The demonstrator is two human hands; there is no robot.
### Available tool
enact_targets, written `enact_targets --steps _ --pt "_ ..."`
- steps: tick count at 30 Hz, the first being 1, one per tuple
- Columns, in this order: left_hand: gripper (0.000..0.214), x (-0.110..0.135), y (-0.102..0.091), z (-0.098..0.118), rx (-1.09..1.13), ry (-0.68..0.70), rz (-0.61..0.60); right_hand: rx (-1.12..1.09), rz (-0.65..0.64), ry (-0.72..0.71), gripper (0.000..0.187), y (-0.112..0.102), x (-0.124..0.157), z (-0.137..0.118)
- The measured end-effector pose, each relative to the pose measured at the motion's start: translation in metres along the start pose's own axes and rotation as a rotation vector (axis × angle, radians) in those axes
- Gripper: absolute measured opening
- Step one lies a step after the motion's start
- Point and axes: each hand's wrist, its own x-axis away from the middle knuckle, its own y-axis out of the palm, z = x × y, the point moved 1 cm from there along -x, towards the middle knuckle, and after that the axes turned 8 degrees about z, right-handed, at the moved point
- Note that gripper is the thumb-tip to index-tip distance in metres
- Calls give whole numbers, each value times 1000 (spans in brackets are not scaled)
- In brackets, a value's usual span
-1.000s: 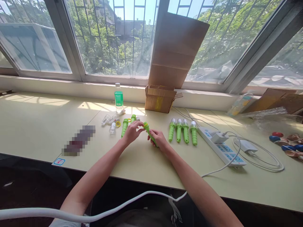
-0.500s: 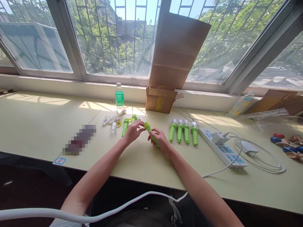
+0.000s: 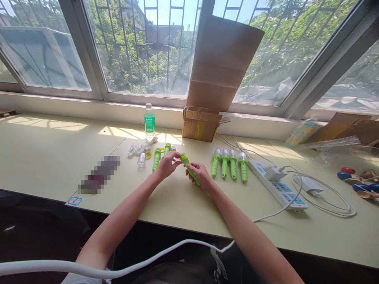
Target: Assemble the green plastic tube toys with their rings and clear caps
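Observation:
Tilted over the table, a green ribbed flashlight body (image 3: 192, 172) rests in my right hand (image 3: 199, 173), whose fingers are wrapped round its lower part. Its threaded end points up and left, with a yellow ring (image 3: 184, 157) round the neck. My left hand (image 3: 167, 165) is closed in a pinch at that neck, fingertips against the ring. Just behind my left hand lie two more green bodies (image 3: 156, 159). Clear plastic caps (image 3: 141, 159) and a loose yellow ring (image 3: 148, 155) are scattered left of them. Several capped green flashlights (image 3: 225, 165) lie in a row to the right.
A power strip (image 3: 282, 187) with white chargers and looped cables is on the right. A green-labelled bottle (image 3: 149, 121) and a cardboard box (image 3: 201, 125) stand by the window. A blurred dark item (image 3: 99, 175) lies left. A white cable (image 3: 166, 252) crosses in front of me.
My left fingertips have shifted very slightly at the neck of the green flashlight body. Both hands keep their hold, and the things on the table stay in place.

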Motion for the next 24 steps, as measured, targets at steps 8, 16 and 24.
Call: enact_targets --steps 8,16,24 --pt "21 -1 0 0 70 -12 24 -6 20 -11 42 1 -1 -1" --pt "14 0 -1 -1 25 27 25 68 1 -17 41 2 0 -3" --pt "18 1 0 0 24 25 11 37 18 -1 34 2 -1 1"
